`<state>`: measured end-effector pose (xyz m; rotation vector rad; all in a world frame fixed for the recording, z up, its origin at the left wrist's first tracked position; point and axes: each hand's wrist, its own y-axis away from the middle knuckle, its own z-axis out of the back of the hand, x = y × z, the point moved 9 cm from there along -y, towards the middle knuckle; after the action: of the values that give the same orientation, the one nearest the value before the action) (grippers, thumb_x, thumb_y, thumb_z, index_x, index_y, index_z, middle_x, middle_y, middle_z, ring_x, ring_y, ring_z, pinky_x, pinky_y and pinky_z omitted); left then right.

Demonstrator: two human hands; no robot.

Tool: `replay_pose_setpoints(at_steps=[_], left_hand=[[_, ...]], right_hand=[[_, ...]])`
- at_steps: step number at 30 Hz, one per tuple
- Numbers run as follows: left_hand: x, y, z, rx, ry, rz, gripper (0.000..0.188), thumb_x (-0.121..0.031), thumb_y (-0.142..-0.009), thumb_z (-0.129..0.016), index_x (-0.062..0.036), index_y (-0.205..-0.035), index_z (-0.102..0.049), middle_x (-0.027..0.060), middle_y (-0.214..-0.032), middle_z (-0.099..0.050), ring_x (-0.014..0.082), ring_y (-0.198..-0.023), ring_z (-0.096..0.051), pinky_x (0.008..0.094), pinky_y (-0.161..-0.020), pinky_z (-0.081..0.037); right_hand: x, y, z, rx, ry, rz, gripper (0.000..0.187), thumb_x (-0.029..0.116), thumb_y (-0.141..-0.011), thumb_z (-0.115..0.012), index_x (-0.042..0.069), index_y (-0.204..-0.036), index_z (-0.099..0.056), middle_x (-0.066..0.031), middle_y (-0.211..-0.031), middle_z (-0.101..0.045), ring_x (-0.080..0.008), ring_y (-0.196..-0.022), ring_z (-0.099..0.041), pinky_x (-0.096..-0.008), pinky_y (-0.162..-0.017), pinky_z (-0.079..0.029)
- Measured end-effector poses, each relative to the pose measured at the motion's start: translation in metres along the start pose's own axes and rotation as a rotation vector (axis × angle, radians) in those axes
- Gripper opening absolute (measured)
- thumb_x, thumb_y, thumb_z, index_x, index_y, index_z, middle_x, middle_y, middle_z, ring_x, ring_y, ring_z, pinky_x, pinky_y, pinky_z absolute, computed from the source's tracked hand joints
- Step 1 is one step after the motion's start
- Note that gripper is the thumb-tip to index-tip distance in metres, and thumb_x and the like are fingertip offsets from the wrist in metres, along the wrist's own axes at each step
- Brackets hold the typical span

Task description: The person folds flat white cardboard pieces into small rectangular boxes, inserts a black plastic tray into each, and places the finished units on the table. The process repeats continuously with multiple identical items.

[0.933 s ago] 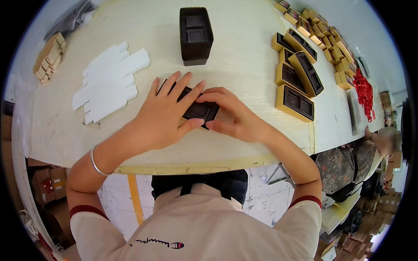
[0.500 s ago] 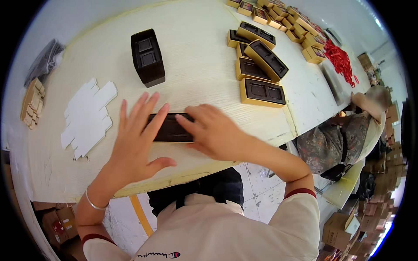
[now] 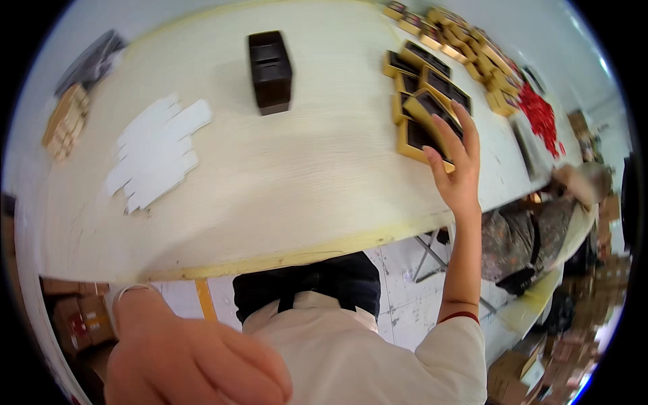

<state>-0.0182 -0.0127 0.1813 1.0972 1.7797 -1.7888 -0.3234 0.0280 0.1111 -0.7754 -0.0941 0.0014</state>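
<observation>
My right hand [image 3: 459, 165] is at the pile of boxes on the right of the table, its fingers spread apart. Beside its fingers a gold box with a dark brown insert [image 3: 426, 108] leans aslant on the pile. Under and around it lie several more such gold boxes [image 3: 412, 152]. My left hand [image 3: 196, 361] is raised close to the camera at the lower left, large and blurred, and its fingertips do not show clearly. A stack of dark brown inserts [image 3: 271, 84] stands at the table's far middle.
White flat card pieces [image 3: 158, 155] lie on the left of the table [image 3: 304, 182]. Beyond them are small wooden-coloured pieces [image 3: 66, 125] and a dark plastic bag [image 3: 91, 61]. Many gold boxes [image 3: 466, 40] and red ribbons [image 3: 538, 111] fill the far right. Another person [image 3: 533, 236] sits at right.
Both hands have left the dark insert piece at the table's near middle, which is gone from there. My right hand has moved to the pile, where another box now leans. My left hand has come toward the camera.
</observation>
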Motion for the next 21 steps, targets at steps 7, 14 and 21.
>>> replay_pose_setpoints(at_steps=[7,14,21], left_hand=[[-0.018,-0.012,-0.028,-0.036,-0.24,-0.292,0.031,-0.038,-0.093,-0.056,-0.0139,-0.075,-0.062,0.0006,-0.085,-0.063,0.017,-0.074,-0.057,0.0304,-0.063,-0.044],[0.001,0.069,0.123,-0.459,-1.058,0.633,0.047,-0.033,-0.076,-0.076,-0.0022,-0.109,-0.063,0.0111,-0.107,-0.065,0.025,-0.102,-0.06,0.0362,-0.091,-0.044],[0.013,0.186,0.18,-0.589,-1.561,1.442,0.079,-0.042,-0.072,-0.075,-0.007,-0.137,-0.046,0.0204,-0.146,-0.037,0.038,-0.135,-0.034,0.0409,-0.11,-0.032]], right_hand=[[0.089,-0.047,-0.057,0.093,-0.272,0.276,0.035,0.004,-0.076,-0.07,0.004,-0.111,-0.065,-0.019,-0.132,-0.05,-0.0368,-0.121,-0.049,-0.042,-0.098,-0.043],[0.109,-0.054,-0.105,0.095,-0.455,0.386,0.023,-0.001,-0.075,-0.067,0.001,-0.098,-0.066,-0.0163,-0.119,-0.058,-0.0341,-0.109,-0.057,-0.0397,-0.089,-0.048],[0.11,-0.048,-0.106,0.142,-0.627,0.304,0.019,-0.006,-0.076,-0.065,-0.002,-0.095,-0.065,-0.0161,-0.112,-0.06,-0.032,-0.098,-0.059,-0.0353,-0.078,-0.05]])
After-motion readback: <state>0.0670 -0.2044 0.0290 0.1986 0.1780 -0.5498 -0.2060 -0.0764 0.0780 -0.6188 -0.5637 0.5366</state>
